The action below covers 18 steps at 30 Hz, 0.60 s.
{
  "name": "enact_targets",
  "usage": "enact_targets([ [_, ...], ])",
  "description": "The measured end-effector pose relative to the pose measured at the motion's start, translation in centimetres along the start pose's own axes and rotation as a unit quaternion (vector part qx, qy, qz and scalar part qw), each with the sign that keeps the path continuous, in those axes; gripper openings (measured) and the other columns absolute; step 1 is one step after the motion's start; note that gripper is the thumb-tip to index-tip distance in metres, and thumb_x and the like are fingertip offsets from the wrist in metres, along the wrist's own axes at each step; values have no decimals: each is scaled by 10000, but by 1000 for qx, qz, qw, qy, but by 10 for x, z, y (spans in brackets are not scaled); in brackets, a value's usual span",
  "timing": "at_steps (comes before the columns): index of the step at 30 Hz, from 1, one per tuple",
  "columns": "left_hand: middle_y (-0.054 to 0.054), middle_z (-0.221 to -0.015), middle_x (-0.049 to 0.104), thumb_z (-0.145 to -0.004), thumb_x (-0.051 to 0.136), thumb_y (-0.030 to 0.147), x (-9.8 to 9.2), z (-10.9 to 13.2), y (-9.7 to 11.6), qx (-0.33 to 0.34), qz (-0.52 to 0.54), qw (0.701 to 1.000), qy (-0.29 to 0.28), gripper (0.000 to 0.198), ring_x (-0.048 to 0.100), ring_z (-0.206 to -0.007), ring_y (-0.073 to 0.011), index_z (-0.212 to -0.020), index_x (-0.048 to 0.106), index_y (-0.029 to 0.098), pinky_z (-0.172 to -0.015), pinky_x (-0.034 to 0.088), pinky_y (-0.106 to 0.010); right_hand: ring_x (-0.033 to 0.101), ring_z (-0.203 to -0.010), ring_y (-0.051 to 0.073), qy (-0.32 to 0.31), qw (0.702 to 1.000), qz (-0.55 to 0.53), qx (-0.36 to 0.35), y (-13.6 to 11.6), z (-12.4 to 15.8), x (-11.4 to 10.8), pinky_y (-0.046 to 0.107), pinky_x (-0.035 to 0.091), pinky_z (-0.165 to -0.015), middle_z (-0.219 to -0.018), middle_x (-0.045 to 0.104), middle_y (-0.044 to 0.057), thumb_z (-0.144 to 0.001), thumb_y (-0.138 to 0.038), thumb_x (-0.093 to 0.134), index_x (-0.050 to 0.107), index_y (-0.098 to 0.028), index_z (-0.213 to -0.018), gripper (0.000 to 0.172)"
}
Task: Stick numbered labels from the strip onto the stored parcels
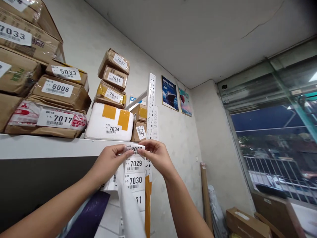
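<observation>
A strip of white number labels (pixel 134 180) hangs in front of me, its lower stickers printed 7029 and 7030. My left hand (pixel 109 162) pinches the left side of its top label between thumb and fingers. On the other side, my right hand (pixel 156 155) has thumb and fingertips closed on the same top label, whose number is partly covered. Just behind the hands is the edge of a white shelf (pixel 74 147). Above it stands a white foam box (pixel 111 122) with label 7034, beside a small carton (pixel 140 131) marked 7038.
Several labelled cartons (pixel 55 87) are stacked on the shelf at left, and smaller boxes (pixel 114 77) sit on the foam box. A white perforated post (pixel 150 105) rises at the shelf's end. A purple parcel (pixel 90 215) is below; cartons (pixel 247 223) lie at lower right.
</observation>
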<state>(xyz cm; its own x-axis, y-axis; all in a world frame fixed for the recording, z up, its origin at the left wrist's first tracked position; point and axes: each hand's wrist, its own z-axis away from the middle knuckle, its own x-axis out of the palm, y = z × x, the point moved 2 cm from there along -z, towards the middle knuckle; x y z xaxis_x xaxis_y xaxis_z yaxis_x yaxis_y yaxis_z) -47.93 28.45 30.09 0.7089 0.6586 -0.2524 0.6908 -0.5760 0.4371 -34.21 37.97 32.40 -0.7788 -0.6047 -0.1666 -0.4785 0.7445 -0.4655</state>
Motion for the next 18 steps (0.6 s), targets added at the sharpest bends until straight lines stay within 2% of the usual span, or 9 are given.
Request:
enact_targets([
  [4, 52, -549, 448, -823, 476, 505, 5, -5, 6, 73, -109, 990, 49, 379, 407, -562, -123, -597, 461, 202, -547, 314, -251, 540, -612, 101, -37, 999, 3, 30, -8, -9, -7, 252, 405, -584, -648, 634, -12, -540, -286, 804, 660, -176, -656, 215],
  [7, 61, -507, 382, -840, 447, 498, 1, -12, 10, 114, -169, 976, 74, 402, 367, -520, -114, -567, 385, 210, -524, 276, -255, 531, -591, 78, -100, 992, 13, 78, -18, -19, -12, 215, 368, -522, -649, 639, -25, -563, -317, 801, 696, -183, -763, 262],
  [10, 60, -498, 375, -843, 450, 477, -4, -19, 13, 166, -185, 968, 34, 407, 370, -505, -107, -550, 359, 209, -525, 278, -256, 513, -575, 56, -177, 977, 51, 108, -29, -30, -16, 187, 330, -475, -673, 648, -28, -615, -323, 772, 712, -187, -828, 260],
  [12, 41, -549, 472, -849, 451, 468, -8, -23, 15, 176, -183, 967, -8, 379, 440, -550, -117, -581, 440, 202, -557, 316, -256, 487, -536, 42, -208, 969, 74, 113, -34, -35, -17, 181, 295, -447, -636, 637, -37, -602, -289, 776, 706, -172, -765, 213],
  [14, 12, -678, 600, -860, 451, 458, -11, -26, 16, 155, -174, 971, -50, 326, 530, -652, -139, -692, 561, 201, -614, 363, -263, 471, -509, 36, -203, 970, 86, 106, -38, -38, -17, 180, 265, -432, -590, 624, -47, -555, -251, 802, 683, -163, -690, 200],
  [16, -2, -798, 663, -865, 450, 442, -13, -28, 17, 129, -163, 974, -89, 289, 577, -746, -159, -808, 624, 219, -665, 391, -270, 479, -507, 38, -185, 974, 94, 92, -40, -39, -15, 180, 265, -440, -570, 622, -51, -516, -232, 826, 666, -161, -651, 222],
  [18, 3, -745, 646, -862, 446, 446, -13, -29, 19, 111, -176, 974, -86, 295, 567, -710, -162, -757, 607, 222, -639, 384, -270, 505, -525, 51, -166, 979, 92, 75, -40, -40, -12, 187, 296, -464, -572, 629, -47, -503, -235, 840, 666, -162, -646, 237],
])
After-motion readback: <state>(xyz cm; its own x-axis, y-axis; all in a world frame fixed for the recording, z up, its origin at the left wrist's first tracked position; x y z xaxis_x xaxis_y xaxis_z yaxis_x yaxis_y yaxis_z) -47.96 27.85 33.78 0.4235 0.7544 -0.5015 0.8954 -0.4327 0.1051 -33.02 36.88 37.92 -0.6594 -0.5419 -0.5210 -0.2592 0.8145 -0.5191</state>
